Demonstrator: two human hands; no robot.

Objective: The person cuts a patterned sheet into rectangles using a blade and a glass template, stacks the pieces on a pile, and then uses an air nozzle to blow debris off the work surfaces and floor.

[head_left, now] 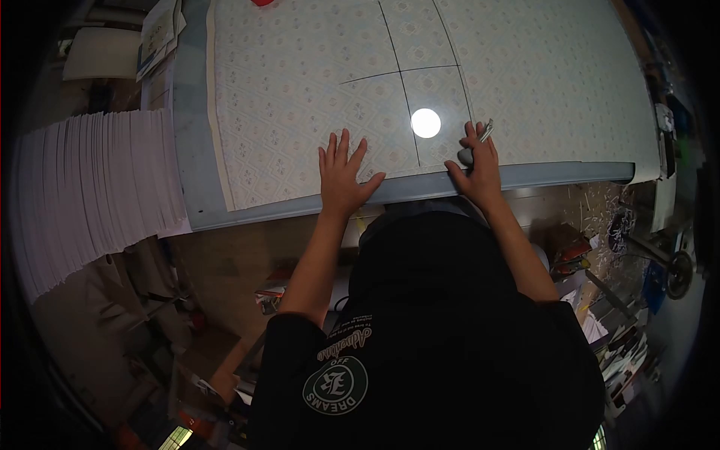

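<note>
A pale patterned sheet (277, 97) with a glossy face lies over the table, with black lines drawn on it. My left hand (345, 180) rests on it near the front edge, palm down and fingers spread. Close to a long black line, my right hand (484, 172) is bent round a small tool. That tool shows a shiny metallic part (487, 130) beyond the fingers and a grey rounded part (466, 157) under them; its exact kind I cannot make out. The thumb points away from the other fingers.
The blue-grey table edge (525, 175) runs before my body. A tall stack of white sheets (97, 187) stands at the left, with papers (161, 34) behind. A red object (262, 2) sits at the far edge of view. Scraps (600, 225) litter the right side.
</note>
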